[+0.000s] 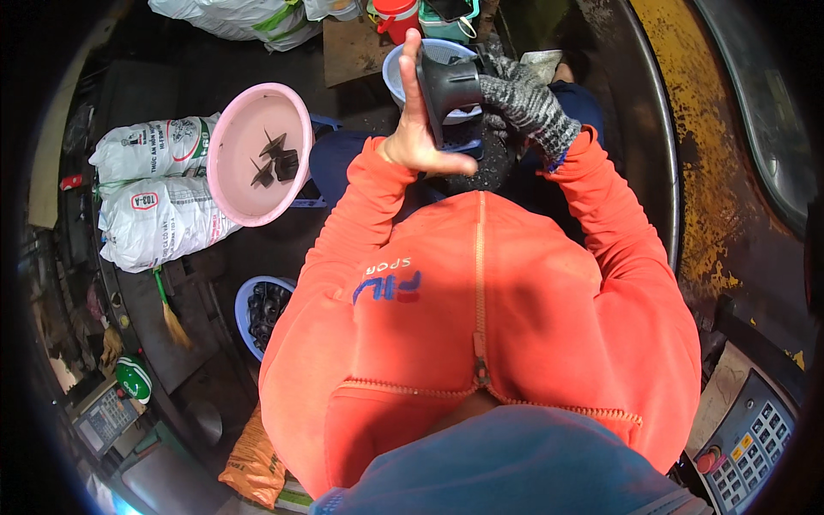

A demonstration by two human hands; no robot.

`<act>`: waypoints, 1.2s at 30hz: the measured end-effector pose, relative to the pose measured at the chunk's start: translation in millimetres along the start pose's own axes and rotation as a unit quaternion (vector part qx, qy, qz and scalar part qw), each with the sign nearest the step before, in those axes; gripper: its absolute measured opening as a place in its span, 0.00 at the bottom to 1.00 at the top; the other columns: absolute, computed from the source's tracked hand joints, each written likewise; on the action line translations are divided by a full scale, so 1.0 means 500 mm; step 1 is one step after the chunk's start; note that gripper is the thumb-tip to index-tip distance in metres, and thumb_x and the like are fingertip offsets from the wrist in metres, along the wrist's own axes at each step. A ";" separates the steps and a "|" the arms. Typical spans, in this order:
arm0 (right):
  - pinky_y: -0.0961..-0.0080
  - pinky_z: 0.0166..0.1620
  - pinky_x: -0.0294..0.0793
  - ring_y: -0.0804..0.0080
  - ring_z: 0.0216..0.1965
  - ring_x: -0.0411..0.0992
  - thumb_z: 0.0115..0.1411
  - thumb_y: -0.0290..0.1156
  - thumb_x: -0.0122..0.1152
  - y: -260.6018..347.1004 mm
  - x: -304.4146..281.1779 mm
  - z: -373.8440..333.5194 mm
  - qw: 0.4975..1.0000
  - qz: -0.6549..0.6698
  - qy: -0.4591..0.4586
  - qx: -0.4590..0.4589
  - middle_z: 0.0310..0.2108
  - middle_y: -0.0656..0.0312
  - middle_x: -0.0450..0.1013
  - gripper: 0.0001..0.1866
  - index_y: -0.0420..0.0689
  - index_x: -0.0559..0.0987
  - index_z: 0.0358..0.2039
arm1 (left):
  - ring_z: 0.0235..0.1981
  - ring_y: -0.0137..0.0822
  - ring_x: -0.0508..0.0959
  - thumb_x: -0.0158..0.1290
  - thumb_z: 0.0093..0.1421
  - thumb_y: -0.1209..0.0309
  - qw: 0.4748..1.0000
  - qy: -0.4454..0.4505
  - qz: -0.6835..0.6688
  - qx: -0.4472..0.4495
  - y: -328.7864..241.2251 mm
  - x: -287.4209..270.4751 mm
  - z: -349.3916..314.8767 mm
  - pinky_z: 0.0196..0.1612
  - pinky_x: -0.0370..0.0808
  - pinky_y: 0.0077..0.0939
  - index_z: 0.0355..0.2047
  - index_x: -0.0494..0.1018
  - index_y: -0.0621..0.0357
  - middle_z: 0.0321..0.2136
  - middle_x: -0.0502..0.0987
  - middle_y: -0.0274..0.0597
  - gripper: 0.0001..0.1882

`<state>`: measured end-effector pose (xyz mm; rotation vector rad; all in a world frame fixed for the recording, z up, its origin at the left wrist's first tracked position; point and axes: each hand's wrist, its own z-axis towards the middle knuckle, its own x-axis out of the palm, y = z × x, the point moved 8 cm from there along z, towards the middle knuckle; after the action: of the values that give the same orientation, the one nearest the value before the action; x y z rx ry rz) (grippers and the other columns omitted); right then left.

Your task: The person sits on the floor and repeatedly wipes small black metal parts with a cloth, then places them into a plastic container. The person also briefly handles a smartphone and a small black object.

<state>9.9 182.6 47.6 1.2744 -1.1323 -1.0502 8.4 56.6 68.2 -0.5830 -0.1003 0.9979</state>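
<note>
A black flanged part (453, 87), shaped like a short funnel with a wide flat rim, is held up in front of my chest. My left hand (419, 142) is bare, its fingers stretched up and its thumb apart, with the palm against the flat rim side. My right hand (528, 99), in a grey knit glove, closes around the narrow end; some of its fingertips are hidden. Behind the part stands a light blue basket (393, 79), partly covered by it. Black specks lie on the dark surface below my hands.
Left of me are a pink basin (217, 172) with several dark pieces, white sacks (163, 219) and a blue basin (241, 302) of black parts. A red container (396, 19) stands ahead. Yellow worn machinery (687, 129) and a keypad panel (754, 446) flank my right.
</note>
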 end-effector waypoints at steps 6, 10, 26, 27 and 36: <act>0.75 0.44 0.74 0.72 0.40 0.74 0.56 0.30 0.58 0.043 0.022 -0.005 0.782 -0.578 0.089 -0.216 0.40 0.60 0.75 0.20 0.45 0.73 0.51 | 0.59 0.48 0.62 0.50 0.55 0.49 0.770 -0.131 -0.502 -0.371 0.085 0.033 -0.072 0.60 0.61 0.47 0.67 0.37 0.49 0.61 0.56 0.52 0.47; 0.80 0.37 0.73 0.79 0.35 0.73 0.61 0.40 0.55 0.057 -0.021 0.004 0.871 -0.418 0.013 -0.259 0.37 0.64 0.73 0.21 0.42 0.71 0.50 | 0.54 0.58 0.66 0.48 0.51 0.64 0.701 -0.226 -0.539 -0.410 0.120 0.015 -0.096 0.56 0.64 0.57 0.64 0.48 0.58 0.54 0.63 0.59 0.40; 0.69 0.37 0.77 0.62 0.43 0.74 0.55 0.29 0.52 0.015 0.042 -0.066 0.627 -0.647 0.034 -0.433 0.51 0.60 0.70 0.23 0.48 0.72 0.53 | 0.50 0.51 0.69 0.47 0.44 0.71 0.802 -0.233 -0.418 -0.358 0.083 -0.036 -0.035 0.54 0.68 0.45 0.60 0.54 0.60 0.50 0.65 0.60 0.39; 0.69 0.36 0.77 0.62 0.44 0.74 0.54 0.29 0.52 0.017 0.044 -0.067 0.639 -0.642 0.028 -0.422 0.51 0.60 0.70 0.23 0.47 0.72 0.53 | 0.49 0.48 0.70 0.47 0.41 0.73 0.797 -0.244 -0.434 -0.342 0.075 -0.038 -0.027 0.54 0.68 0.40 0.60 0.54 0.63 0.49 0.67 0.57 0.41; 0.67 0.49 0.72 0.61 0.51 0.68 0.55 0.30 0.52 0.042 0.071 -0.087 0.709 -0.564 -0.021 -0.422 0.52 0.57 0.67 0.22 0.49 0.71 0.53 | 0.48 0.43 0.70 0.53 0.35 0.75 0.849 -0.243 -0.390 -0.261 0.040 -0.050 0.021 0.55 0.66 0.32 0.60 0.54 0.68 0.48 0.67 0.51 0.47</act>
<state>57.6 155.4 71.4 1.0667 0.3638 -2.1495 -24.2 48.6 71.7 -0.6811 -1.0129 0.2738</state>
